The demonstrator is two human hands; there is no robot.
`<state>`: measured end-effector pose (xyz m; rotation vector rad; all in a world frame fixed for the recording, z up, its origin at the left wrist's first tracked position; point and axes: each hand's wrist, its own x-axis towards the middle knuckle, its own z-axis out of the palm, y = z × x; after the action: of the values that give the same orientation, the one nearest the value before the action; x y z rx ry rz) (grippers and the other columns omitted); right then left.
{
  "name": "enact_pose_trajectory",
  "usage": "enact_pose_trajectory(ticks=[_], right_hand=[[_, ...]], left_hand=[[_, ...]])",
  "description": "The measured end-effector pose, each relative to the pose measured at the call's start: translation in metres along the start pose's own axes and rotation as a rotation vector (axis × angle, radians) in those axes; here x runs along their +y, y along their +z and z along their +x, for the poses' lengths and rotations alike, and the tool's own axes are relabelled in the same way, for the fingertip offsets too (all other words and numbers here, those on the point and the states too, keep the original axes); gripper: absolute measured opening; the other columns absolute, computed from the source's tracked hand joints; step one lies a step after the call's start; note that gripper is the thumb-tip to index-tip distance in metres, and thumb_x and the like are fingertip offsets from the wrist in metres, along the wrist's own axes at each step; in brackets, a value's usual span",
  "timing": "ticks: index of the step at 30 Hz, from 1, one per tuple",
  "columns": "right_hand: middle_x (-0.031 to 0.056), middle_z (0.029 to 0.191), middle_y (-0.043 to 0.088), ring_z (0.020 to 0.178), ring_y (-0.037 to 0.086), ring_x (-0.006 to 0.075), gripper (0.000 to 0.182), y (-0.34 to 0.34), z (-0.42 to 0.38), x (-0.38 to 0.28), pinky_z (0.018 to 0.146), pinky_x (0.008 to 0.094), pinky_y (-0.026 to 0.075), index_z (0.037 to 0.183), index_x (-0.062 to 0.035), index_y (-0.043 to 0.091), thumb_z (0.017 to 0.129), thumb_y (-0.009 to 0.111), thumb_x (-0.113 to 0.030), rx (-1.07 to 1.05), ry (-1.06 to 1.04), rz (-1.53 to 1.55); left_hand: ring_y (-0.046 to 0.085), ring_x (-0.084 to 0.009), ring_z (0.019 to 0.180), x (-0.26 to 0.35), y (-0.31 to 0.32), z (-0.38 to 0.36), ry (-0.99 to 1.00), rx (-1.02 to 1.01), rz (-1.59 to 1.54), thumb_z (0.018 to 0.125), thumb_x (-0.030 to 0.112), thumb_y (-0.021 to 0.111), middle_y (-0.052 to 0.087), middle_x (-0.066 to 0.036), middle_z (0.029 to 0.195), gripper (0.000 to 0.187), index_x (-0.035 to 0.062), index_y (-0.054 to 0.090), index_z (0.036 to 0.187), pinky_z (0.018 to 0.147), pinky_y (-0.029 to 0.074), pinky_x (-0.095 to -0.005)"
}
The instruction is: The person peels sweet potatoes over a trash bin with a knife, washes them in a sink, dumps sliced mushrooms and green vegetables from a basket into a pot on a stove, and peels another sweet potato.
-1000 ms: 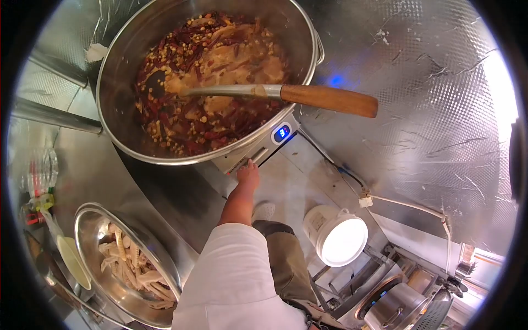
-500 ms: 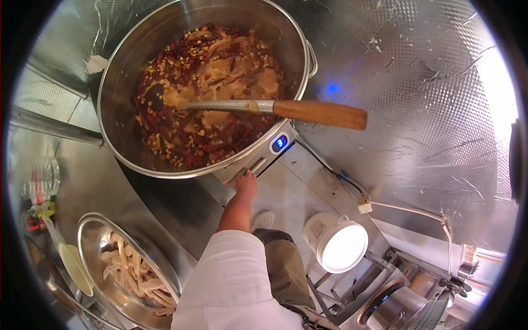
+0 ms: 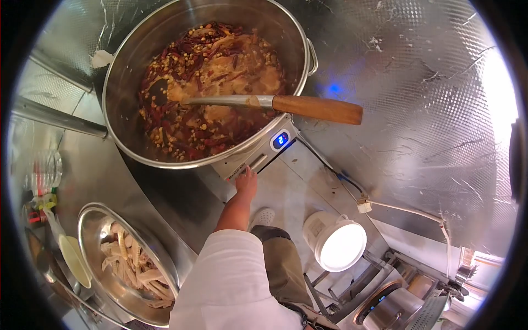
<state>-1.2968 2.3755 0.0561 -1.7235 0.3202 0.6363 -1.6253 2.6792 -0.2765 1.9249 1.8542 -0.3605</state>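
My left hand (image 3: 246, 181) reaches down to the front of the induction cooker (image 3: 234, 165), its fingers closed at the lower edge of the panel; what they grip there is hidden. The blue display (image 3: 280, 140) beside it reads 2. On the cooker stands a large steel pot (image 3: 124, 118) of reddish broth with dried chilies (image 3: 198, 69) and yellowish round bits. A long-handled ladle or spatula with a wooden handle (image 3: 319, 110) leans across the pot's rim, its head in the broth. My right hand is out of view.
A steel bowl (image 3: 88, 214) of pale meat pieces, possibly poultry, stands at lower left, near a pale yellow dish (image 3: 77, 264). A white bucket (image 3: 341, 245) is on the floor at right. A smaller lidded pot (image 3: 393, 313) sits at lower right. A cable (image 3: 330, 165) runs behind the cooker.
The display has gone from 3 to 2. My left hand stays at the cooker's front. The view has shifted slightly; the ladle's place in the pot looks unchanged.
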Motion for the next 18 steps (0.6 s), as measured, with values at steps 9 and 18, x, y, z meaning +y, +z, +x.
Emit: enact_pose_trajectory(ticks=[9,18], right_hand=[[0.0119,0.137,0.052,0.124,0.047,0.0376,0.067,-0.177,0.009,-0.142,0.105,0.0681,0.029,0.135,-0.0116,0.053,0.08,0.054,-0.051,0.138,-0.227,0.33],[0.0172,0.138,0.05,0.127,0.045,0.042,0.063,-0.403,0.048,-0.201,0.101,0.0736,0.029,0.136,-0.0082,0.049,0.081,0.045,-0.039,-0.001,-0.209,0.947]], left_hand=[[0.064,-0.0426,0.093,0.173,-0.057,-0.126,0.232,-0.093,-0.695,0.079,0.021,0.063,0.068,-0.023,0.098,0.026,-0.0012,0.064,0.093,0.083,0.053,-0.046],[0.048,-0.0251,0.127,0.455,-0.175,-0.498,0.493,-1.152,-1.48,0.093,0.043,0.061,0.046,-0.016,0.14,0.07,0.0091,0.033,0.147,0.104,0.042,-0.0462]])
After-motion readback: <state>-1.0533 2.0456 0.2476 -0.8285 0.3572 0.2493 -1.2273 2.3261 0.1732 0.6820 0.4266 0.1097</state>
